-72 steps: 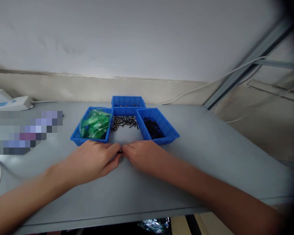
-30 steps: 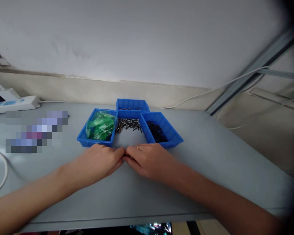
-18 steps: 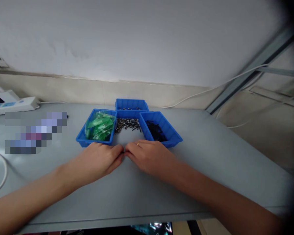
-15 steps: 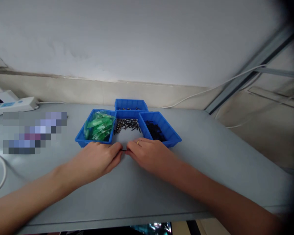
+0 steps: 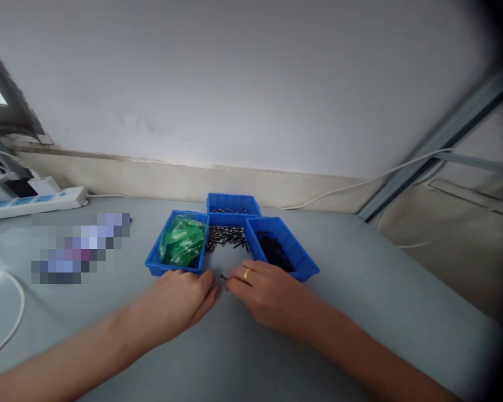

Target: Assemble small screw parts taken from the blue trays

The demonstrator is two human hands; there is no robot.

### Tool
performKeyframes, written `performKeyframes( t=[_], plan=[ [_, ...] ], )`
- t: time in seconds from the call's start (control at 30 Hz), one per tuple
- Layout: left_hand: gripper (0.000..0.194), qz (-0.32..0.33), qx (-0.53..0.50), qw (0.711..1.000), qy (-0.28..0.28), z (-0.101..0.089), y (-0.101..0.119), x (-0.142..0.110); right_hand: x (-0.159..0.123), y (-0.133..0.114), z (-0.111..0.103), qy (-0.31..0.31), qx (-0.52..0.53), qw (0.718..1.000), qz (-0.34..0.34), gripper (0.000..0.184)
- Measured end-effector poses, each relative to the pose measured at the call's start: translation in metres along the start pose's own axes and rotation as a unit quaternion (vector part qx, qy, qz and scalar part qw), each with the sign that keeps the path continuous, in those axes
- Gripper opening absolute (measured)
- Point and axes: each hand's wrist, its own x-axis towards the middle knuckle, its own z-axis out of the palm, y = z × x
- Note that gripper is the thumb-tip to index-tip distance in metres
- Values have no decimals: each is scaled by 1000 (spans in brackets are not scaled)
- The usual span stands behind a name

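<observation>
My right hand (image 5: 272, 290), with a ring on one finger, pinches a small dark screw (image 5: 223, 277) whose end sticks out to the left. Close by, my left hand (image 5: 184, 296) has its thumb and fingers pressed together; whatever they hold, if anything, is hidden. Just beyond the hands, a pile of dark and brassy screws (image 5: 226, 237) lies on the grey table (image 5: 226, 346). Green plastic bags (image 5: 183, 240) fill the left blue bin (image 5: 154, 267). Small black pieces (image 5: 274, 248) lie in the right blue bin (image 5: 304, 259).
Behind the pile stands a third blue bin (image 5: 233, 202) with small metallic parts. A pixelated object (image 5: 81, 245) lies on the left, near a white power strip (image 5: 62, 202) and a white cable (image 5: 19, 301). A metal frame post (image 5: 402, 178) rises at right.
The dark screw spanned both hands' fingertips before; now a small gap separates my left fingertips from it, and it stays in my right hand. The view has tilted up slightly.
</observation>
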Motion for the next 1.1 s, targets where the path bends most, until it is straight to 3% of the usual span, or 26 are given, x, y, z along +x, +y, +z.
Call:
performKeyframes(
  t=[0.17, 0.3, 0.37, 0.47, 0.63, 0.8, 0.97, 1.1],
  plan=[
    [29, 51, 20, 998, -14, -2, 4, -1, -10, 39, -11, 45, -40, 980, 190, 31],
    [23, 78, 42, 996, 5, 5, 4, -3, -8, 51, -3, 90, -9, 963, 253, 27],
    [20, 106, 51, 993, 16, 10, 2, -4, -3, 45, 4, 106, 26, 967, 232, 25],
    [16, 134, 62, 989, 25, 17, -1, -5, 7, 30, 13, 82, 34, 981, 171, 22],
    [18, 155, 51, 986, 17, 18, -2, -6, 18, 19, 26, 59, -67, 983, 163, 18],
    [20, 153, 41, 987, 11, 17, -2, -6, 32, 9, 39, -18, -171, 981, 85, 24],
    [22, 150, 38, 988, 3, 15, -3, -4, 53, -5, 42, -74, -140, 979, 130, 20],
    [25, 137, 26, 990, 2, 12, -3, -4, 63, -6, 37, -46, -121, 978, 166, 20]
  ],
)
